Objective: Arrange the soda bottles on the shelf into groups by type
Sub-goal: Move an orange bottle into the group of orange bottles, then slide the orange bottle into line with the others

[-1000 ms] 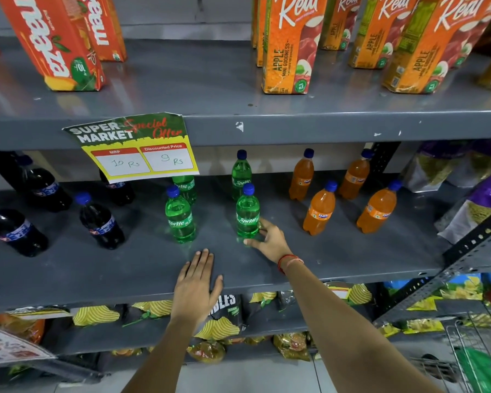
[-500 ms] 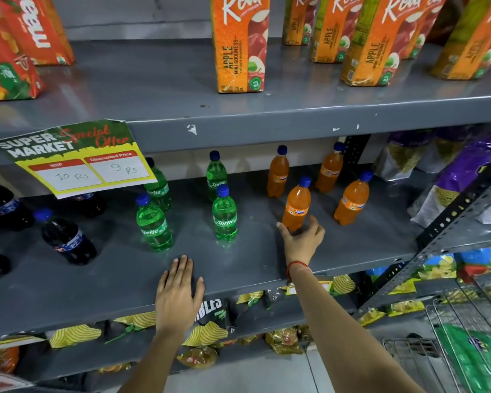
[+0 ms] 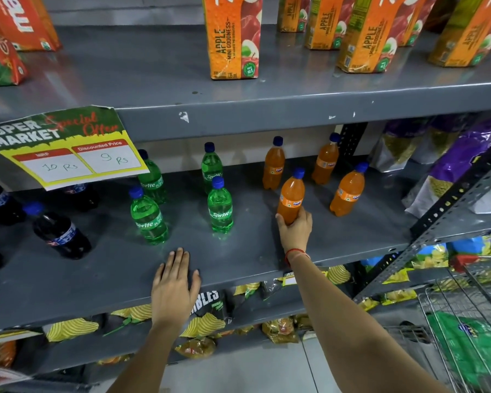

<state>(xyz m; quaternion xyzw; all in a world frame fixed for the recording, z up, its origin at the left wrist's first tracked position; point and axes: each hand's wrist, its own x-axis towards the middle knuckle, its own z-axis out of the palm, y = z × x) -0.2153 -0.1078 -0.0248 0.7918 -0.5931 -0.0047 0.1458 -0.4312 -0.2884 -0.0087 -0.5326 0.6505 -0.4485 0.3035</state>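
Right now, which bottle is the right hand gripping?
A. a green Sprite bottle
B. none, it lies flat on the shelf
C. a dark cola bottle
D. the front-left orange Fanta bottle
D: the right hand wraps its fingers around the base of the orange Fanta bottle.

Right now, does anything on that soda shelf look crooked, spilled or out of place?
Nothing is spilled, and the bottles already stand grouped by colour. One oddity: the price sign hangs crooked from the shelf edge, its corner curling, hiding a dark bottle. The right hand grips an orange bottle.
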